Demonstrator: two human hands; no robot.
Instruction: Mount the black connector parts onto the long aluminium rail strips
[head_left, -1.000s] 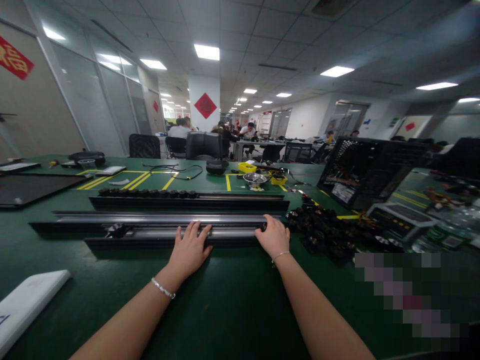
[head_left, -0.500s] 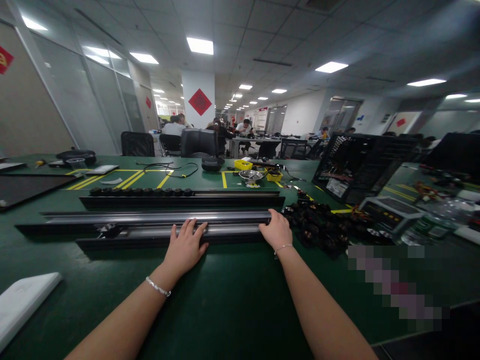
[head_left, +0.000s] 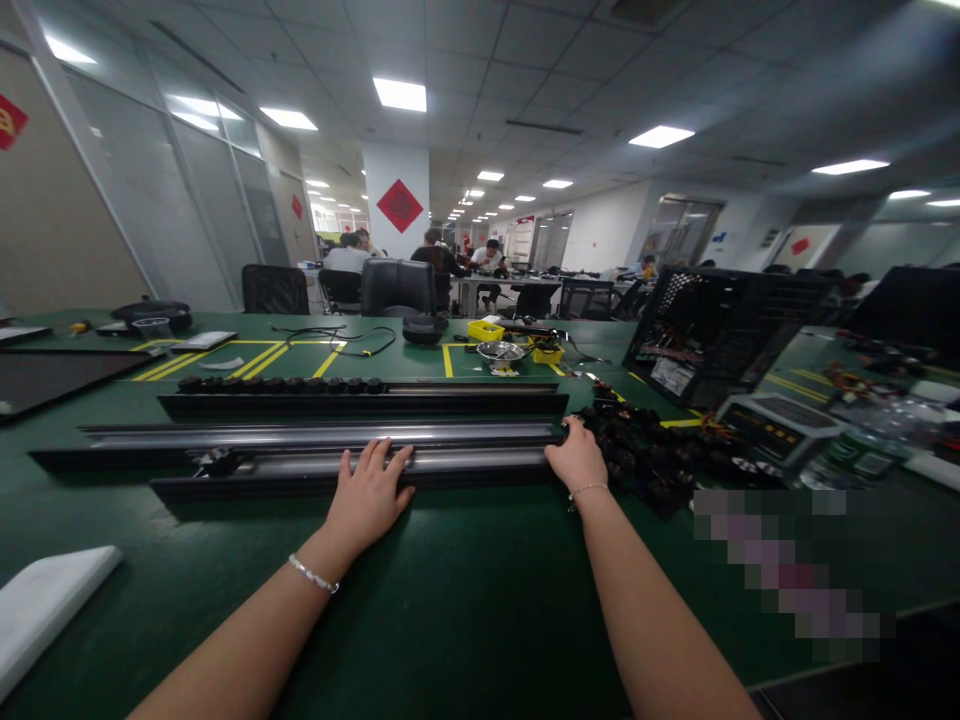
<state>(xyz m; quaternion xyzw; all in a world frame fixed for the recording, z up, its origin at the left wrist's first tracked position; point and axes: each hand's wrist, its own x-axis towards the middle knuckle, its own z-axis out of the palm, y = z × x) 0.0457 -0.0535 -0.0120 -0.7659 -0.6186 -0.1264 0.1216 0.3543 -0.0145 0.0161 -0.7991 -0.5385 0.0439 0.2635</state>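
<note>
1. At a green-matted workbench (head_left: 465, 600), a person's left hand (head_left: 367, 495) lies flat, fingers spread, on the nearest long black-and-silver metal rail (head_left: 300, 470) — pressing down on it rather than closed around it.
2. The right hand (head_left: 579, 462) sits at that rail's right end, fingers curled against the end face; whether they pinch anything there cannot be told.
3. The rail lies lengthwise across the bench in front of the person, with a second long silver rail (head_left: 225, 436) just behind it and a third black rail carrying a row of small black knobs (head_left: 285, 384) behind that.
4. A heap of small black parts (head_left: 645, 450) lies just right of the right hand — loose, none of it lifted.
5. Judging by the layout, work looks early: only the far rail has a partial row of knobs, the 2 nearer rails look largely bare, and the heap is large.
6. Beyond stand a black perforated metal case (head_left: 720, 330), yellow bins (head_left: 486, 329) and seated people in the background.
</note>
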